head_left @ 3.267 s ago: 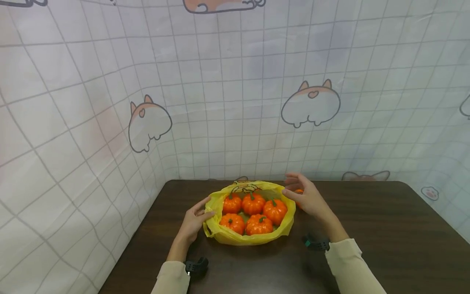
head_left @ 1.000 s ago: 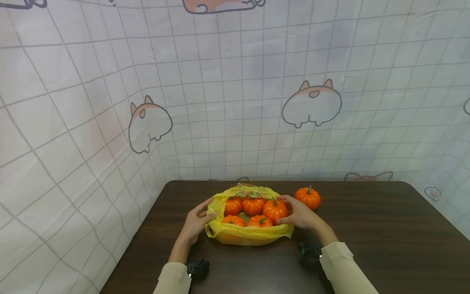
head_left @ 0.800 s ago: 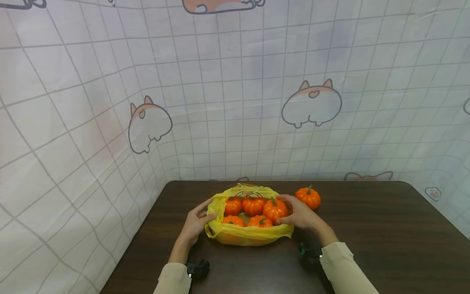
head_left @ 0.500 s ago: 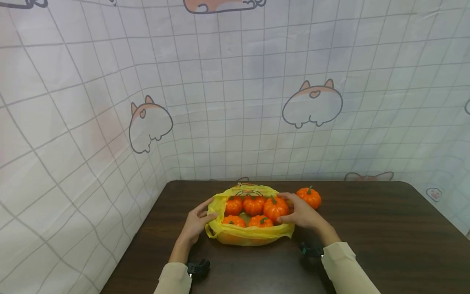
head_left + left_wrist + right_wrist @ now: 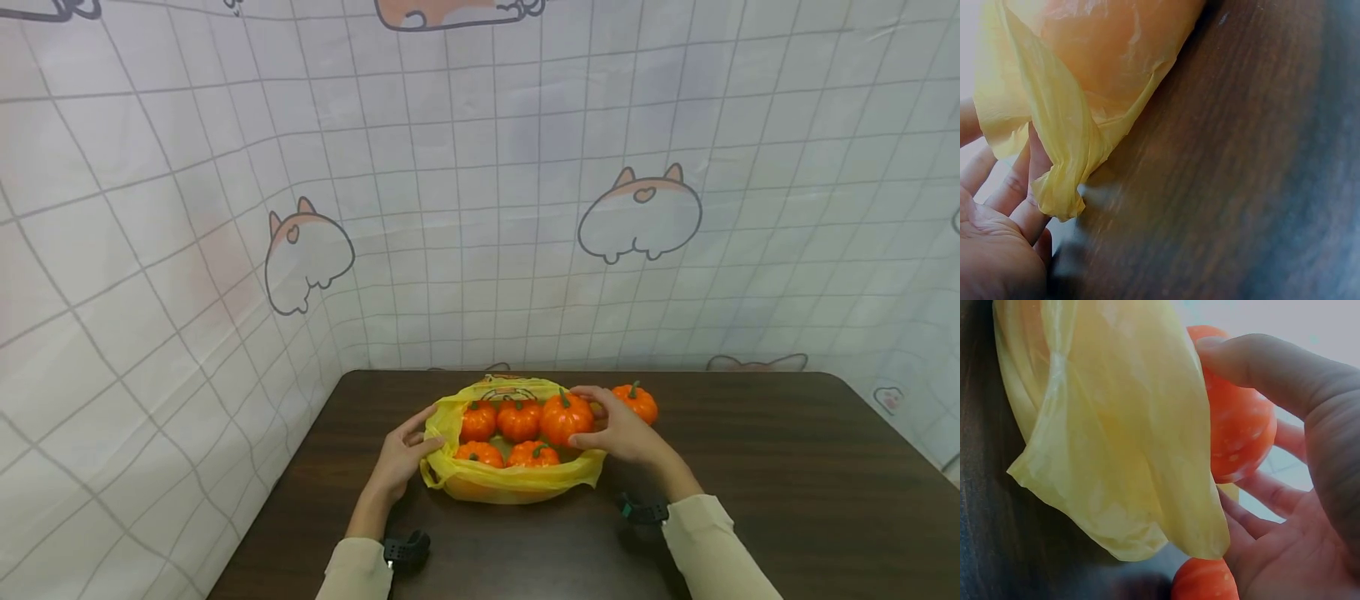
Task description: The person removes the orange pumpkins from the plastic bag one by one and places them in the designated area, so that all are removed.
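A yellow plastic bag [image 5: 517,485] stands open-mouthed on the table with several small orange pumpkins [image 5: 519,422] inside. At its left rim, my left hand [image 5: 396,460] holds the edge, thumb over the inner side; the left wrist view shows the gathered bag corner [image 5: 1063,125] beside the fingers [image 5: 1015,181]. My right hand [image 5: 628,429] grips one pumpkin [image 5: 566,421] at the bag's right side, thumb in front and fingers behind. In the right wrist view the bag film [image 5: 1104,437] covers part of that pumpkin [image 5: 1241,428].
Another pumpkin [image 5: 639,403] lies on the dark wooden table [image 5: 765,483] just behind my right hand, partly hidden by it. A white gridded cloth [image 5: 465,275] with dog drawings hangs behind the table and along its left side.
My right hand came down from the bag's right rim to take hold of the pumpkin, which has since risen slightly. The bag's front rim stands higher; my left hand stays at the left rim.
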Tool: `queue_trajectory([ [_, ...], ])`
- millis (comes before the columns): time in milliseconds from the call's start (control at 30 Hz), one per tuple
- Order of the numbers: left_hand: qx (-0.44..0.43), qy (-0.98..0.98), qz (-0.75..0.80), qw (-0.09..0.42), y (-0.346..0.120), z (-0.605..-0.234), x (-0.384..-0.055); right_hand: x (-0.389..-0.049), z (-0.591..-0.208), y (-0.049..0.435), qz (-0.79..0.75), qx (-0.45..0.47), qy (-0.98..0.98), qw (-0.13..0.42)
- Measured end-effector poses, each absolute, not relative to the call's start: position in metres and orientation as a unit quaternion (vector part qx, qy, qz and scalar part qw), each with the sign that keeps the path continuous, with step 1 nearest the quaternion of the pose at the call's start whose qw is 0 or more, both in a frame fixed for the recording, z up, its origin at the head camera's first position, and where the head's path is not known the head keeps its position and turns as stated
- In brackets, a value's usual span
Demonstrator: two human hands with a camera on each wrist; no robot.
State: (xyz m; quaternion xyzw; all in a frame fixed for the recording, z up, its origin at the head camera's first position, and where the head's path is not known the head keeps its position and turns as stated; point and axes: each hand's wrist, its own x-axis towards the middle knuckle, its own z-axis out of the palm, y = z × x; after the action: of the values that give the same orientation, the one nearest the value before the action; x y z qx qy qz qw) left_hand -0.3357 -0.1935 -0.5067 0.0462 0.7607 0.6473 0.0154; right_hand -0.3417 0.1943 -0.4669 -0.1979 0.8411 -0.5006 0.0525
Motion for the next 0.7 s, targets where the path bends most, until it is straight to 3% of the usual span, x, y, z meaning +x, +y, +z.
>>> queue_trajectory([
  [700, 0.033, 0.755, 0.654, 0.016, -0.190, -0.507, -0.337, -0.342, -0.445, 0.213, -0.496, -0.187, 0.848, -0.013],
])
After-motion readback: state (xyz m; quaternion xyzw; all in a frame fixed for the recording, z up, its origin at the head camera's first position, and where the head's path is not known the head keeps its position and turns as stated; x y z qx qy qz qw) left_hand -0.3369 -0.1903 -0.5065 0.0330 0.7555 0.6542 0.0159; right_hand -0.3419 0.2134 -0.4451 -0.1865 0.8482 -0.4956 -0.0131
